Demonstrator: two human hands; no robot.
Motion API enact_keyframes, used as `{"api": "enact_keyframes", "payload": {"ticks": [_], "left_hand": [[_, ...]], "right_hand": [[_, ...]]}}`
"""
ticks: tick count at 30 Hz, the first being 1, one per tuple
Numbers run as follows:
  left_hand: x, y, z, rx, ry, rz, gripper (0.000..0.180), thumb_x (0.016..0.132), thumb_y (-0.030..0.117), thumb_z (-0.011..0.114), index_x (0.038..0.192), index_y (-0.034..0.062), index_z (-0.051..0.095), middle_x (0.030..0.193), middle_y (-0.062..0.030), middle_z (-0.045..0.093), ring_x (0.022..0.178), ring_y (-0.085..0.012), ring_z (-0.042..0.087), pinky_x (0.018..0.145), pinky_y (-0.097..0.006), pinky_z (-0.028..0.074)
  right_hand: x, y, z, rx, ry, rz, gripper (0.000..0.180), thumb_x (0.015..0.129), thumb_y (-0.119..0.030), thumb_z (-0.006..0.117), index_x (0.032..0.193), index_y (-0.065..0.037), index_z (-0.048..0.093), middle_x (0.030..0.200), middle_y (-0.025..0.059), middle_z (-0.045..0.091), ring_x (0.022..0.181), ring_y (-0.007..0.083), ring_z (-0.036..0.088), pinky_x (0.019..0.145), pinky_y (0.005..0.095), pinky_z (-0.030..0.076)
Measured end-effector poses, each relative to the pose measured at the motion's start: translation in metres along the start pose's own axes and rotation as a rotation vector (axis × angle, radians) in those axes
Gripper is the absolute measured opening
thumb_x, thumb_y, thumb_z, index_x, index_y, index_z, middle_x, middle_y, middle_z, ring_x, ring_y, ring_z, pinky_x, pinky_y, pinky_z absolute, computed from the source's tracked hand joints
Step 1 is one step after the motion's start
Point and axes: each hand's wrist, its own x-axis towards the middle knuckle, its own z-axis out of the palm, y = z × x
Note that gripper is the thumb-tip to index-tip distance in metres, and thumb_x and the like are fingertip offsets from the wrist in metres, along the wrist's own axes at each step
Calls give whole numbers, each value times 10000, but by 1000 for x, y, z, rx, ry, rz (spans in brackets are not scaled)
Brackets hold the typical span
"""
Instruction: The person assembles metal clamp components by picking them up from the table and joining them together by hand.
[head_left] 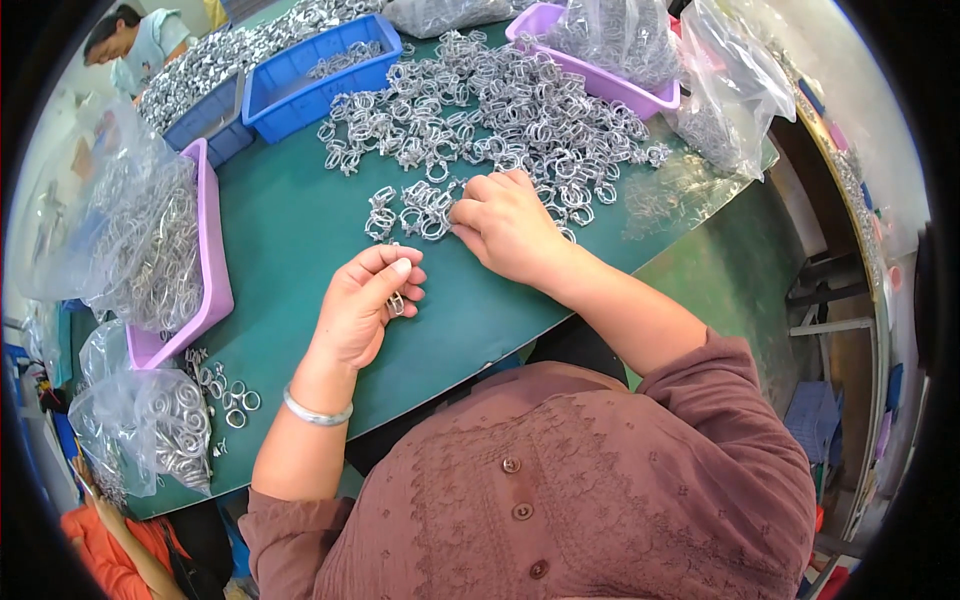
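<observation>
My left hand (362,303) rests on the green table (290,230), fingers curled around a small metal ring clip (396,303). My right hand (505,225) lies palm down at the near edge of a big heap of metal ring clips (480,110), its fingertips touching a small cluster of clips (412,210) in front of the heap. A silver bangle (316,411) circles my left wrist.
A purple tray (212,270) with a clear bag of clips sits at the left, another bag (150,425) and loose clips (228,390) below it. Blue trays (290,95) stand at the back left, a purple tray (610,85) and plastic bags (735,85) at the back right. Another person (135,40) is far back left.
</observation>
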Motion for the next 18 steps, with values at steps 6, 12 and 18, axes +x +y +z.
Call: {"api": "enact_keyframes", "payload": {"ticks": [6,12,18], "left_hand": [[0,-2,0,86,24,20,146,852,125,540,964,37,574,781,-26,590,623,-74,534,527,-191,429],[0,-1,4,90,44,41,146,851,130,547,959,37,576,764,-20,578,588,-64,501,497,-180,402],[-2,-3,2,89,24,76,165,825,150,587,948,39,579,746,3,568,594,-50,495,514,-177,399]], "right_hand": [[5,7,-10,512,132,220,51,738,-37,584,787,-28,597,729,81,555,654,222,566,589,314,452],[-2,-5,-15,1399,-167,651,84,830,-75,563,885,-12,571,841,44,591,705,101,563,658,222,454],[-12,-24,-6,1766,-199,739,82,850,-73,540,893,-9,567,839,64,597,715,132,579,664,255,482]]}}
